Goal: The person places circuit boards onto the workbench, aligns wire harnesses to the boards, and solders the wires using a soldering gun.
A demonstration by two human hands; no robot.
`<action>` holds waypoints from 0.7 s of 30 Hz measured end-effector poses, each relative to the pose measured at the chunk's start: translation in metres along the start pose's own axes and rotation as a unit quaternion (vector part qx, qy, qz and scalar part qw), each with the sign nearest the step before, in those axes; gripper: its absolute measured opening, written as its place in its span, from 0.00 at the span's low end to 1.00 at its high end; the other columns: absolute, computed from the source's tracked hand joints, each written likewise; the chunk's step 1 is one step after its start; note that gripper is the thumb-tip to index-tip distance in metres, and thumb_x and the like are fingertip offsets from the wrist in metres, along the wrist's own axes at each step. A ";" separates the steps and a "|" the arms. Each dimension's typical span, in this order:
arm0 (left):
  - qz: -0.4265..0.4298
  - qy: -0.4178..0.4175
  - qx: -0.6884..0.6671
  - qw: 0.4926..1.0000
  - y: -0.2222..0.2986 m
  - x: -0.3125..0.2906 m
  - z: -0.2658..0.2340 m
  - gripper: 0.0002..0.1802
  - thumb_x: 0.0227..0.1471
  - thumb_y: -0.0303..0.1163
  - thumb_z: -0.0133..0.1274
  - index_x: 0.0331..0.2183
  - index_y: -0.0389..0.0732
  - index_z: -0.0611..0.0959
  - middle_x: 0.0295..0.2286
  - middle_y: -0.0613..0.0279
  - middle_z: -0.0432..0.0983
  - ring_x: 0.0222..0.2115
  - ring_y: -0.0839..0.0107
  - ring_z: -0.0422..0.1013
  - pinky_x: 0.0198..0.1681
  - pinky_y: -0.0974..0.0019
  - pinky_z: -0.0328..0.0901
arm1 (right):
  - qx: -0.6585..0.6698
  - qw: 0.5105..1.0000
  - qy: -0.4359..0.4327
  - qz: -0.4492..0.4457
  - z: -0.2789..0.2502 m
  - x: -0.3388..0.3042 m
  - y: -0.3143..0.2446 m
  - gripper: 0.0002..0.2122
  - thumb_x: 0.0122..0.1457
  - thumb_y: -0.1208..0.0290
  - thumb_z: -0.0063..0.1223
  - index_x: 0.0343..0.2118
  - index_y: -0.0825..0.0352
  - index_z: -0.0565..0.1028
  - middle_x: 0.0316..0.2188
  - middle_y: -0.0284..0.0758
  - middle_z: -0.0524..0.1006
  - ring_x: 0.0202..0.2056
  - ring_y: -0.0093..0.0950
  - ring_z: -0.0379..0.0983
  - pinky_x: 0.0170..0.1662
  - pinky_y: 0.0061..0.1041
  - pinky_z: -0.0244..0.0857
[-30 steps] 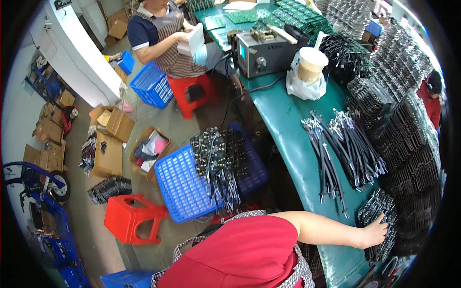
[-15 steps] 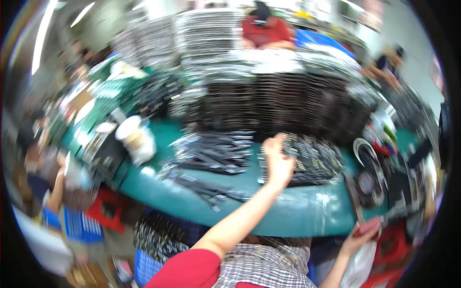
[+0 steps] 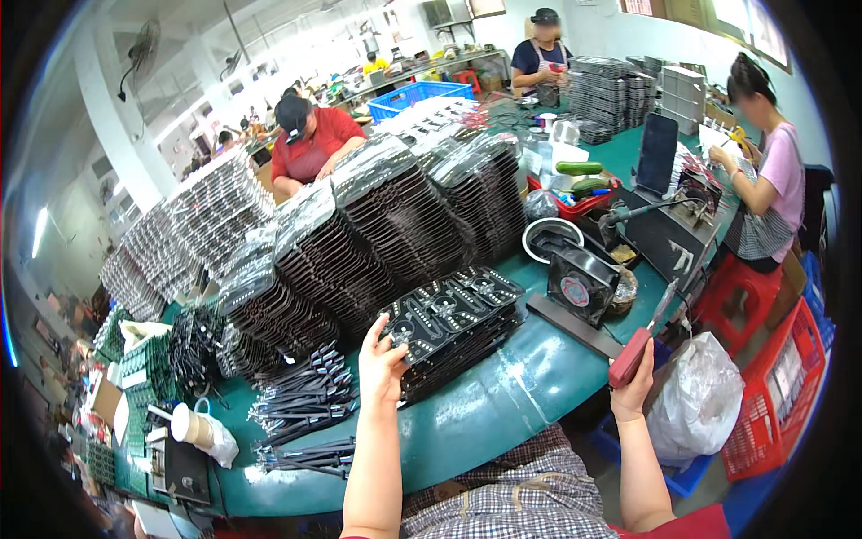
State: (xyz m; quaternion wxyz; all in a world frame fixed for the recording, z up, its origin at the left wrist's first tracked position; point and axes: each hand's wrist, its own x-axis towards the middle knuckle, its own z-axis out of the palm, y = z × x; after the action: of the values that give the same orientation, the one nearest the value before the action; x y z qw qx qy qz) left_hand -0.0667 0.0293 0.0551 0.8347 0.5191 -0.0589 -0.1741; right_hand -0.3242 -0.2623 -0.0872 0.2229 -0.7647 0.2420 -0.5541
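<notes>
My left hand (image 3: 381, 366) is at the left edge of a stack of black circuit boards (image 3: 456, 310), its fingers apart and holding nothing. Whether a fingertip touches the top board, I cannot tell. Small light pads and cut-outs show on that board. My right hand (image 3: 636, 392) is closed around the red handle of a tool (image 3: 631, 357), whose narrow grey metal shaft points up and away. Bundles of short black cables (image 3: 305, 391) lie left of my left hand. A dark flat bar (image 3: 575, 325) rests on the table between the stack and the tool.
Tall board stacks (image 3: 395, 207) wall off the far side of the green table (image 3: 503, 386). A small black fan (image 3: 582, 283) stands right, beside a white-rimmed bowl (image 3: 551, 241). A white bag (image 3: 696, 395) and red crate (image 3: 763, 422) sit lower right. Co-workers sit across and at right.
The view has swung to the right and sharpened. My left hand has shifted from over the board stack to its left edge. My right hand has come up, still holding the red-handled tool.
</notes>
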 end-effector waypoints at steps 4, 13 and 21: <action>0.010 -0.074 0.012 0.997 0.013 -0.020 -0.001 0.37 0.38 0.11 0.49 0.54 0.39 0.66 0.42 0.56 0.71 0.37 0.71 0.72 0.38 0.70 0.70 | -0.021 1.000 -0.009 -0.007 -0.001 0.001 0.000 0.41 0.40 0.81 0.60 0.60 0.67 0.53 0.48 0.46 0.69 0.45 0.42 0.70 0.47 0.33 0.65; -0.062 -0.089 0.070 0.992 -0.032 -0.126 -0.011 0.37 0.39 0.11 0.53 0.54 0.29 0.64 0.53 0.51 0.61 0.49 0.67 0.65 0.46 0.69 0.67 | -0.037 0.999 -0.002 -0.017 -0.002 0.006 -0.013 0.41 0.41 0.77 0.63 0.60 0.67 0.53 0.45 0.44 0.71 0.42 0.42 0.71 0.44 0.32 0.66; 0.064 -0.131 0.710 0.689 -0.037 -0.157 0.002 0.34 0.42 0.33 0.61 0.52 0.37 0.69 0.33 0.58 0.69 0.34 0.65 0.69 0.33 0.64 0.66 | -0.066 0.996 -0.020 -0.049 -0.007 0.015 -0.026 0.41 0.45 0.79 0.63 0.61 0.64 0.51 0.45 0.41 0.72 0.40 0.33 0.73 0.43 0.28 0.68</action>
State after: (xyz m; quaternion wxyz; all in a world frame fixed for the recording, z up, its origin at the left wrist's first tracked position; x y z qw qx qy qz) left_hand -0.2219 0.0679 0.0356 0.2102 0.9235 -0.3072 -0.0929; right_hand -0.3237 -0.2521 -0.0583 0.1494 -0.7997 0.2356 -0.5317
